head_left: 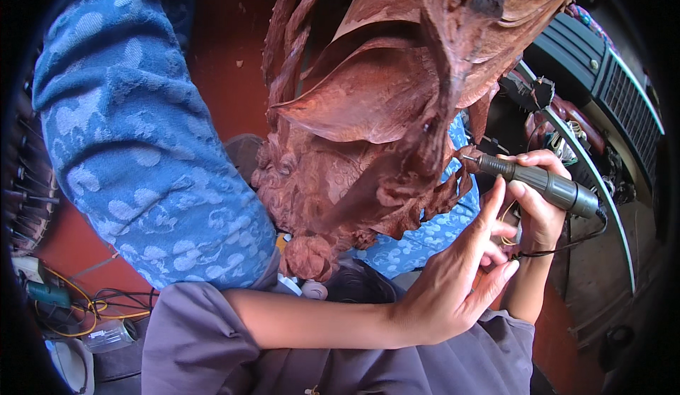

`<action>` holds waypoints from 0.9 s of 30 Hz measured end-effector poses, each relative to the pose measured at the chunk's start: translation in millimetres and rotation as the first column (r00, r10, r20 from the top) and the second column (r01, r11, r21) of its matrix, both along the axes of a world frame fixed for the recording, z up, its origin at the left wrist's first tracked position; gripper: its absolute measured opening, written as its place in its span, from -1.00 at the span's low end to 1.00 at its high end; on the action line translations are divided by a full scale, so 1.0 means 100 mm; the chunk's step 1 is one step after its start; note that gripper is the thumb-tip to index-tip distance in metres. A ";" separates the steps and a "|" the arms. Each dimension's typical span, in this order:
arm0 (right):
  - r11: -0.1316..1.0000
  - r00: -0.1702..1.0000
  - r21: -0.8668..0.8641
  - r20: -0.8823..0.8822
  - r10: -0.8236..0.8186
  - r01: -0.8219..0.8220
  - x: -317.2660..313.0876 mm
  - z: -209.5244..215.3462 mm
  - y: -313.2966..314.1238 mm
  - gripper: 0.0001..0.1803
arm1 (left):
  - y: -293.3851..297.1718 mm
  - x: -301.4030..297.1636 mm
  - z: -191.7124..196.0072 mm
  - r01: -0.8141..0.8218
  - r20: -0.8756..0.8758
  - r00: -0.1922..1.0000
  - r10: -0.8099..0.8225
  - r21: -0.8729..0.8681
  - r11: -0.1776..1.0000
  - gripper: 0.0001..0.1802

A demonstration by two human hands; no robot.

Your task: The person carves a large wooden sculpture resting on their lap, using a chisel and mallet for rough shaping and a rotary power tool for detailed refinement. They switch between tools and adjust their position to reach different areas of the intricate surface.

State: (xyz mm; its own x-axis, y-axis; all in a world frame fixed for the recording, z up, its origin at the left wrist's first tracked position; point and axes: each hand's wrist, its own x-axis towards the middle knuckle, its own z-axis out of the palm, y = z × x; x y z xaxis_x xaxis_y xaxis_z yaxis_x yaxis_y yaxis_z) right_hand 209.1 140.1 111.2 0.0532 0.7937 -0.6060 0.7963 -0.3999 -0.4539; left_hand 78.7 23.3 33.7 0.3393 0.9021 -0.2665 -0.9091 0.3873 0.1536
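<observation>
Handpiece (549, 185) closed in the right hand (544, 216), beside a large wood carving (354, 115)

Filling the upper centre of the frame, the reddish-brown carving, with broad leaf-like folds above and knobbly clusters toward its lower left. Probably set between the legs for steadiness, with a blue patterned trouser leg (134, 140) along its left and more of the same cloth past its lower right edge. Across the bottom of the frame, a greyish-purple top (205, 338). Left of the upper centre, red floor (227, 62). At upper right, a dark slatted case (567, 48).

Reaching across from lower centre, the left hand (440, 289), with fingers partly spread and bent, one fingertip up against the handpiece's underside, apparently to steady it. Anything pinched between thumb and fingers: impossible to tell.

Right of centre, the right hand, wrapped around the dark green-grey handpiece, with fingers above and below the barrel, seemingly for fine control. Directly left of this grip, the carving, apparently free of both hands. Looping from the handpiece's rear toward the left fingers, a thin black cable (542, 253). Pointing leftward, a slim bit (469, 158), at the carving's ragged right edge; contact unclear.
</observation>
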 end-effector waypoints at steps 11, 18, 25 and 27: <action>0.994 0.998 -0.108 0.046 0.039 -0.033 -0.17 -0.28 0.01 -0.73 | 0.01 0.13 -0.15 0.165 -0.316 0.939 -0.138 0.062 0.984 0.03; 0.967 0.967 -0.255 0.247 0.061 0.004 -0.41 -0.29 0.12 -0.72 | -0.02 0.14 -0.17 0.145 -0.374 0.921 -0.108 0.072 0.987 0.04; 0.943 0.955 -0.333 0.278 0.108 -0.009 -0.50 -0.33 0.21 -0.73 | -0.02 0.15 -0.18 0.108 -0.345 0.935 -0.083 0.054 0.993 0.05; 0.943 0.953 -0.330 0.276 0.123 -0.026 -0.49 -0.32 0.20 -0.73 | -0.04 0.16 -0.15 0.103 -0.340 0.937 -0.080 0.052 0.993 0.05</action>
